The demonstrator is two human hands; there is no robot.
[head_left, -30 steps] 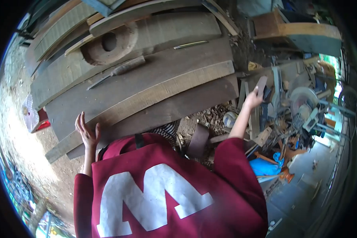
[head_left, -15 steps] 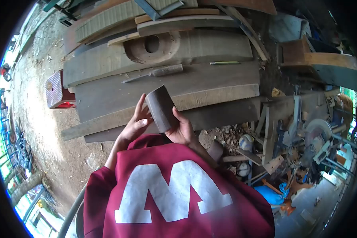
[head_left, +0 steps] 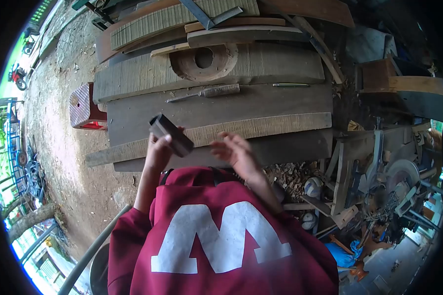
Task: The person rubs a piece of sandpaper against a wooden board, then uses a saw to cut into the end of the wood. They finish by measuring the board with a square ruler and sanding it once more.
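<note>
My left hand [head_left: 158, 153] grips a dark rectangular block [head_left: 171, 134] and holds it tilted over the stacked wooden planks [head_left: 261, 98]. My right hand [head_left: 235, 151] hovers just right of the block with its fingers spread, holding nothing. On the planks beyond lie a chisel-like tool with a wooden handle [head_left: 206, 92] and a slim metal rod [head_left: 290, 85]. A round wooden piece with a hole [head_left: 204, 61] sits further back. My maroon sweatshirt [head_left: 211, 236] fills the lower view.
A red stool [head_left: 83, 108] stands on the dirt ground left of the planks. To the right are wood chips [head_left: 290, 174], scrap boards and a cluttered pile of machine parts [head_left: 394, 182]. A metal square [head_left: 209, 17] lies at the top.
My right hand fetched the dark block from the clutter at right, both hands held it, and now only my left hand grips it, shifted left and tilted. My right hand has let go.
</note>
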